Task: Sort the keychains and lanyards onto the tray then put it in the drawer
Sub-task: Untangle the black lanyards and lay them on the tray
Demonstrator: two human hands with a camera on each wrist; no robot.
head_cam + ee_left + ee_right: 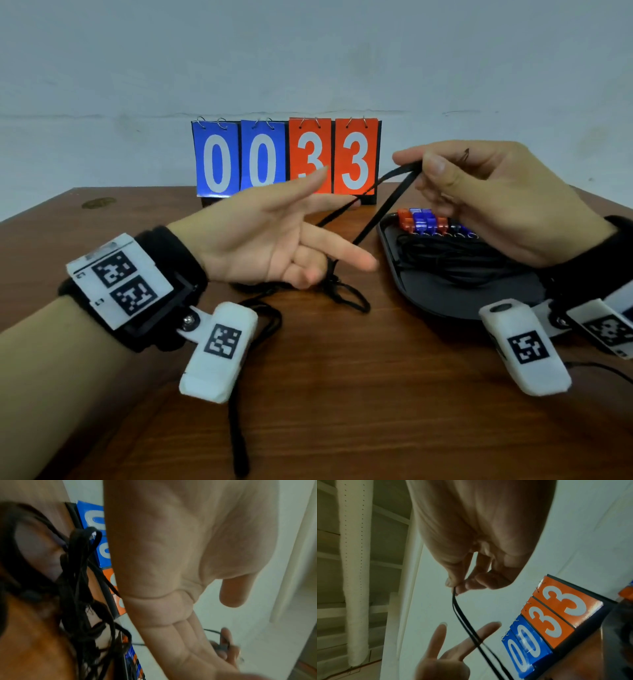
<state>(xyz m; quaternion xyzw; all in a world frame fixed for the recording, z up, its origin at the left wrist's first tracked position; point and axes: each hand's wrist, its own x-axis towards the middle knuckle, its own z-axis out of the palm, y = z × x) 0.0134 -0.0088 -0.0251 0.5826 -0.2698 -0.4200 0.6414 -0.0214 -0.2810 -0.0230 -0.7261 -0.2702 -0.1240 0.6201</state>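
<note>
Right hand (496, 202) pinches the black lanyard (383, 209) at its loop end, above the tray (445, 301); left hand (274, 240) spread, strap running between its fingers, tail knotted on the table (342, 394); strap looks light, limp, snag-prone; best gathered in folds, not dragged; keychains (423, 221) already line the tray's far edge.
</note>
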